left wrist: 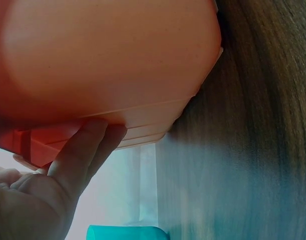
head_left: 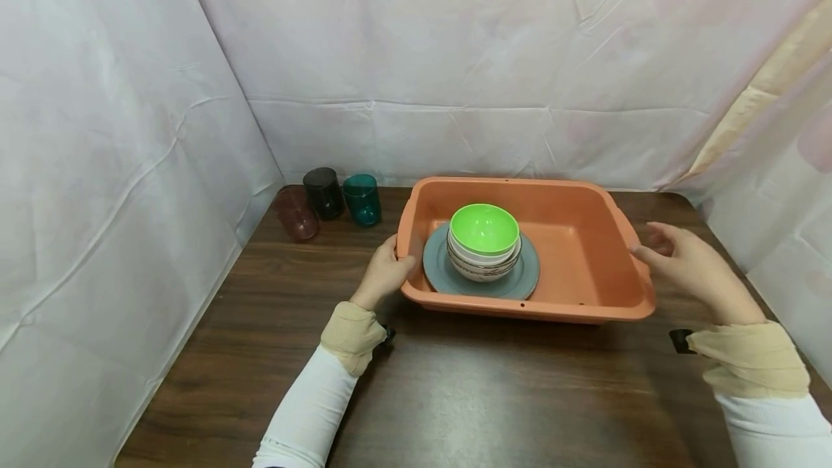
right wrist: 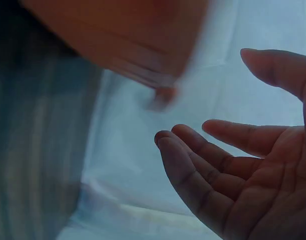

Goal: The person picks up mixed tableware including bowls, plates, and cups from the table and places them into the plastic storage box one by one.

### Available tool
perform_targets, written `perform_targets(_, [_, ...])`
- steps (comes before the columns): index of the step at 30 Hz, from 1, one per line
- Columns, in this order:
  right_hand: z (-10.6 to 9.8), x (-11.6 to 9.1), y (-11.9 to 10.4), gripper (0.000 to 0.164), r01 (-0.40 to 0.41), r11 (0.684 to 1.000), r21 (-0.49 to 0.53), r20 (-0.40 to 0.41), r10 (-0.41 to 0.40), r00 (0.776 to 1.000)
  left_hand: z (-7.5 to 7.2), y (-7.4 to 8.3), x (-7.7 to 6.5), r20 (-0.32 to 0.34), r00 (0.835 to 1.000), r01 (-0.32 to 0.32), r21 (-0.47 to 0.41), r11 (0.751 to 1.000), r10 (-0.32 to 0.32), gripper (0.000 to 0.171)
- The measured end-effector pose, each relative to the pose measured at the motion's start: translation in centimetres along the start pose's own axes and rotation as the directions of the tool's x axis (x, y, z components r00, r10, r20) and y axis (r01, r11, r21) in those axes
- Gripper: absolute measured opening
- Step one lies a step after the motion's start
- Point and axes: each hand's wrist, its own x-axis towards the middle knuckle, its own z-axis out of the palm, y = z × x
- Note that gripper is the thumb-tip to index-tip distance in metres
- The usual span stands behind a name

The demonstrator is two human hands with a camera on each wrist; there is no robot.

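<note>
Orange tub (head_left: pixel 585 266) seen on desk (head_left: pixel 520 396); gray plate (head_left: pixel 437 266) + bowl stack (head_left: pixel 484 237) (green on top) carried inside, L end. L rim (head_left: pixel 408 226) grasped by L grip (head_left: pixel 383 273). R grip (head_left: pixel 692 266) released, held just beside R rim (head_left: pixel 622 226). 3 cups (head_left: pixel 323 196) placed L of tub.

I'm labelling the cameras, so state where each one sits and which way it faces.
Head: worn on the head, facing forward and down onto the orange tub; left grip, right grip and white sleeves show.
Left wrist: worn there, facing the tub's outside; left grip shows.
Right wrist: worn there, facing the tub, blurred; right grip shows.
Head and left wrist share the teal cup.
</note>
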Motion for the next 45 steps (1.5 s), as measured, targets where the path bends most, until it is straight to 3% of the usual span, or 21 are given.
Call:
perform_targets(2, [0.8, 0.1, 0.6, 0.081, -0.035, 0.999, 0.018, 0.020, 0.035, 0.999, 0.0, 0.1, 0.0, 0.003, 1.000, -0.002, 0.002, 1.000, 0.002, 0.066])
perform_targets(5, [2.1, 0.3, 1.1, 0.082, -0.059, 0.997, 0.053, 0.019, 0.058, 0.998, 0.3, -1.3, 1.1, -0.004, 1.000, 0.009, -0.015, 1.000, -0.009, 0.065])
perform_targets(8, [3.1, 0.4, 1.3, 0.078, -0.056, 0.997, 0.061, -0.035, 0.058, 0.998, 0.5, -2.7, 2.2, 0.001, 1.000, 0.003, -0.038, 0.999, -0.003, 0.064])
perform_targets(10, [3.5, 0.5, 1.4, 0.076, -0.064, 0.996, 0.070, -0.065, 0.069, 0.996, 0.6, -2.7, 2.2, 0.006, 1.000, 0.003, -0.052, 0.999, -0.003, 0.064])
perform_targets(12, [3.9, 0.4, 1.3, 0.075, -0.081, 0.994, 0.077, -0.083, 0.088, 0.993, 0.6, -1.3, 1.2, 0.009, 1.000, 0.007, -0.049, 0.999, -0.006, 0.065])
perform_targets(13, [4.0, 0.3, 1.2, 0.075, -0.088, 0.992, 0.090, -0.086, 0.096, 0.992, 0.7, -1.5, 1.2, 0.011, 1.000, -0.007, -0.057, 0.998, 0.007, 0.065])
perform_targets(16, [4.4, 0.2, 1.1, 0.074, -0.104, 0.988, 0.111, -0.097, 0.115, 0.989, 0.5, 3.6, -2.3, 0.007, 1.000, 0.014, -0.054, 0.998, -0.013, 0.065])
perform_targets(20, [4.9, 0.2, 0.9, 0.070, -0.112, 0.988, 0.111, -0.130, 0.126, 0.984, -0.1, 7.3, -5.0, 0.013, 1.000, 0.023, -0.060, 0.998, -0.022, 0.068])
perform_targets(23, [5.2, 0.3, 0.8, 0.068, -0.112, 0.988, 0.108, -0.156, 0.128, 0.979, -0.2, 4.0, -3.1, 0.012, 1.000, 0.011, -0.060, 0.998, -0.010, 0.074])
perform_targets(26, [5.4, 0.4, 0.8, 0.067, -0.114, 0.987, 0.112, -0.170, 0.132, 0.977, -0.4, -0.5, -0.4, 0.023, 0.999, 0.029, -0.074, 0.997, -0.028, 0.080])
perform_targets(28, [5.5, 0.4, 0.8, 0.067, -0.116, 0.987, 0.114, -0.175, 0.135, 0.975, -0.8, -2.3, 0.7, 0.044, 0.998, 0.050, -0.085, 0.995, -0.046, 0.083])
perform_targets(30, [5.6, 0.5, 0.8, 0.067, -0.117, 0.986, 0.117, -0.178, 0.137, 0.974, -1.1, -3.7, 1.4, 0.056, 0.998, 0.047, -0.085, 0.995, -0.042, 0.087])
perform_targets(33, [5.7, 0.5, 0.7, 0.067, -0.121, 0.985, 0.122, -0.185, 0.142, 0.972, -1.8, -4.3, 1.5, 0.057, 0.998, 0.003, -0.046, 0.999, 0.000, 0.093])
perform_targets(34, [5.7, 0.5, 0.7, 0.067, -0.122, 0.985, 0.124, -0.186, 0.144, 0.972, -2.2, -3.1, 0.4, 0.054, 0.998, -0.028, -0.029, 0.999, 0.029, 0.093])
perform_targets(36, [5.8, 0.5, 0.7, 0.067, -0.123, 0.984, 0.127, -0.192, 0.146, 0.971, -2.9, -2.2, -0.6, 0.024, 0.996, -0.092, 0.022, 0.996, 0.092, 0.092])
perform_targets(38, [5.8, 0.5, 0.6, 0.067, -0.123, 0.984, 0.131, -0.195, 0.148, 0.970, -3.7, 0.5, -2.4, -0.012, 0.993, -0.117, 0.060, 0.991, 0.117, 0.087])
perform_targets(40, [5.8, 0.5, 0.6, 0.067, -0.124, 0.983, 0.132, -0.199, 0.149, 0.969, -4.8, 3.6, -4.5, -0.051, 0.990, -0.125, 0.076, 0.989, 0.129, 0.080])
perform_targets(41, [5.9, 0.5, 0.6, 0.067, -0.124, 0.983, 0.133, -0.201, 0.149, 0.968, -5.3, 3.9, -4.5, -0.078, 0.990, -0.108, 0.080, 0.991, 0.114, 0.076])
perform_targets(43, [5.9, 0.5, 0.6, 0.067, -0.125, 0.983, 0.133, -0.202, 0.150, 0.968, -6.5, 6.4, -5.7, -0.130, 0.988, -0.071, 0.072, 0.995, 0.080, 0.071])
perform_targets(45, [5.9, 0.5, 0.7, 0.067, -0.127, 0.983, 0.133, -0.204, 0.152, 0.967, -7.9, 7.1, -6.0, -0.196, 0.977, -0.071, 0.073, 0.995, 0.084, 0.069])
